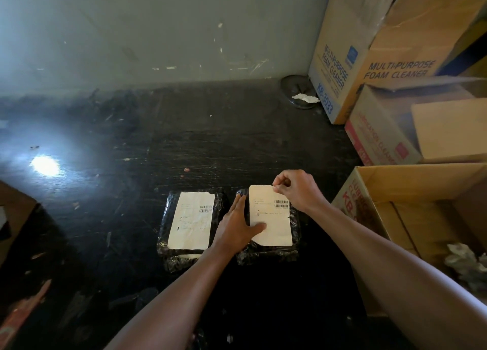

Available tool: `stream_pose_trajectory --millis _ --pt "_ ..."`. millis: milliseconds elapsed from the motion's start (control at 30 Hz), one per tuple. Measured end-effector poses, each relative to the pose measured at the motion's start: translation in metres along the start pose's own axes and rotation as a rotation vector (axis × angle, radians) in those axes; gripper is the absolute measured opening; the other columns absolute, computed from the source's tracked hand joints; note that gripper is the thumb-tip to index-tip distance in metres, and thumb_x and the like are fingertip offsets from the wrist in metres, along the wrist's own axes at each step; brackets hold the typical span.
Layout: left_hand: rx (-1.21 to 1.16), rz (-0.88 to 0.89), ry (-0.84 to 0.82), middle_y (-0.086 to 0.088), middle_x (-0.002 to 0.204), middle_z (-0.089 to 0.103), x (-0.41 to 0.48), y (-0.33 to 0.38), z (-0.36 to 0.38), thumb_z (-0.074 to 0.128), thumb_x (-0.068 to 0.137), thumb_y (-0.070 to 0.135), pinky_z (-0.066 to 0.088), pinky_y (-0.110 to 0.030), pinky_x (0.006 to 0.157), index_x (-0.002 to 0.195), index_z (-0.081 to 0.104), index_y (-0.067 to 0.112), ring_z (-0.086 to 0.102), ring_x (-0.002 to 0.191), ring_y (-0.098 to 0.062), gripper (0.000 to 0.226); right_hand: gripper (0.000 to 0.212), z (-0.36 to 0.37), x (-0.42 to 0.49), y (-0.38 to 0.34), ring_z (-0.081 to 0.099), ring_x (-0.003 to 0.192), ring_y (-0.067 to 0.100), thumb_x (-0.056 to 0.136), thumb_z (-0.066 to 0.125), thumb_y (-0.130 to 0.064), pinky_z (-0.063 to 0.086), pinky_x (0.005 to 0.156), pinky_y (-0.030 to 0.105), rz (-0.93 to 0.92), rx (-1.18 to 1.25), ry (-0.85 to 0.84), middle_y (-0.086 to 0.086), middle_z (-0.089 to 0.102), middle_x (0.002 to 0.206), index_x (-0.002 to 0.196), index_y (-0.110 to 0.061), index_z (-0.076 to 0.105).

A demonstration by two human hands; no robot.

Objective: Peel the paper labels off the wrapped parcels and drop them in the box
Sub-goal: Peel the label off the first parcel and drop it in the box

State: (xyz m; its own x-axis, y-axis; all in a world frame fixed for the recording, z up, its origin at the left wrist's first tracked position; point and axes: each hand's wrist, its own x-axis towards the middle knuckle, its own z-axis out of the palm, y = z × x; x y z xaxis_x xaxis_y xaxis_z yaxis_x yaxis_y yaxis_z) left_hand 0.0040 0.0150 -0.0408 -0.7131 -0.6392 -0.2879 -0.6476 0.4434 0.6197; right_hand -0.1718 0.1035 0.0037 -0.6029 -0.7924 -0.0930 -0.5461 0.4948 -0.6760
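Right hand (296, 191): fingertips pinched on far right corner of label (271, 215) | left hand (237, 227): flat, fingers spread, pressing right parcel (266, 253) | left parcel (168, 244): just beside, labelled | box (395, 181): open, right, contents apparently crumpled paper.

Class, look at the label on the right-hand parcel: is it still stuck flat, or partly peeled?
Partly peeled. The right hand pinches the label at its far corner, lifted off the right parcel, while the left hand presses its near part down.
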Motion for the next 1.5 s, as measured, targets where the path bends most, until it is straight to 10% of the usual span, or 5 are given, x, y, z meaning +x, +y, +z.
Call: stream_pose_trajectory --millis 1500 --pt "0.201 0.256 -0.105 0.008 0.164 0.008 -0.032 -0.025 -0.009 0.069 0.082 0.046 0.047 -0.034 0.098 0.155 0.023 0.02 0.048 0.131 -0.019 0.089 0.009 -0.108 -0.02 -0.038 0.063 0.078 -0.001 0.089 0.072 -0.012 0.042 0.059 0.008 -0.119 -0.119 0.037 -0.009 0.07 0.087 0.089 -0.02 0.075"
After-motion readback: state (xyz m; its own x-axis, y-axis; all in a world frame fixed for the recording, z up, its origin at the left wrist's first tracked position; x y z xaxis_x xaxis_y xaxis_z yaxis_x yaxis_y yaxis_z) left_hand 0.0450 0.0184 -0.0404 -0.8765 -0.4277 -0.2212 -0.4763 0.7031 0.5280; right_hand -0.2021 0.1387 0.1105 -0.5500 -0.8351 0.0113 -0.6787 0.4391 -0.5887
